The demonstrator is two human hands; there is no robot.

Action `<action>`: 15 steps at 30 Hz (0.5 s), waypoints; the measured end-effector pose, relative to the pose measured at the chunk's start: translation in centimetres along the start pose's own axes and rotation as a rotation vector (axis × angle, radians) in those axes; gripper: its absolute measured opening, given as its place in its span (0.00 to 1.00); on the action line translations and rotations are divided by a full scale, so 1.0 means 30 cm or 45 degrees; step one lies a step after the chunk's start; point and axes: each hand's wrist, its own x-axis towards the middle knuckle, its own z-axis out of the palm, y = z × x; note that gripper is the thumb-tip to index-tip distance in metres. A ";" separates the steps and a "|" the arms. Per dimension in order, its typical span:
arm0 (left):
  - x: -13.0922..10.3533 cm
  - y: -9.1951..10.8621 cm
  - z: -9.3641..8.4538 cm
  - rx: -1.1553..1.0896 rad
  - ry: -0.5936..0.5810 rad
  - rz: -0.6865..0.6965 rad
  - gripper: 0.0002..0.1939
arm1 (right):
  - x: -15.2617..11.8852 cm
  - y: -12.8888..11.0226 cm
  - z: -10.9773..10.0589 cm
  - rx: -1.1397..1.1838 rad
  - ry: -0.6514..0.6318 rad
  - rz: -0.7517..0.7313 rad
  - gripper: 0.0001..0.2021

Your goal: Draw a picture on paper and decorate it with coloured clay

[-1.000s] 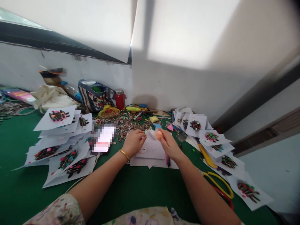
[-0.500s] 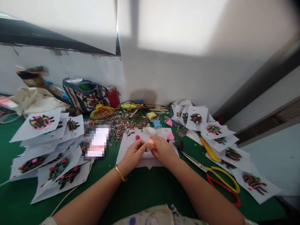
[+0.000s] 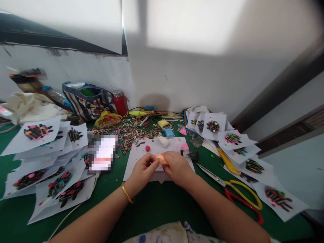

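Over a white sheet of paper (image 3: 130,167) my two hands meet at a small lump of soft orange clay (image 3: 161,159). The fingertips of my left hand (image 3: 141,172) pinch its left side. My right hand (image 3: 178,167) is curled round the other side and hides part of it. A dark pink ball (image 3: 147,148) lies on the paper beyond my left fingers. Behind the hands sit a whitish lump (image 3: 164,141) and a pink lump (image 3: 184,147). A black lump (image 3: 193,156) is at the paper's right edge.
Scissors (image 3: 225,183) lie right of my right arm. Stacked sheets with seed pictures stand left (image 3: 45,168) and right (image 3: 255,167). A phone (image 3: 103,153) with a cable is at left. Loose striped seeds (image 3: 131,130), a red flask (image 3: 119,103) and a bag (image 3: 84,101) lie farther back.
My fingers have shifted slightly around the orange clay, and more of it shows between them. The view has turned a little, so the surroundings sit slightly differently.
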 end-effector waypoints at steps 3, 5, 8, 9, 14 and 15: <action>0.007 -0.006 -0.014 0.015 -0.038 0.051 0.11 | -0.005 0.009 -0.024 0.220 -0.083 -0.013 0.15; 0.013 -0.013 -0.026 0.026 -0.080 0.094 0.11 | -0.008 0.022 -0.041 0.393 -0.189 -0.035 0.16; 0.016 -0.019 -0.037 0.062 -0.134 0.131 0.10 | -0.007 0.041 -0.050 0.556 -0.269 0.015 0.15; 0.015 -0.019 -0.038 0.082 -0.144 0.136 0.10 | -0.007 0.045 -0.049 0.563 -0.273 0.040 0.15; 0.006 -0.011 -0.031 0.161 -0.179 0.155 0.11 | -0.003 0.036 -0.038 0.299 -0.206 0.036 0.08; 0.005 -0.011 -0.030 0.169 -0.173 0.150 0.11 | -0.003 0.032 -0.039 0.233 -0.180 0.015 0.08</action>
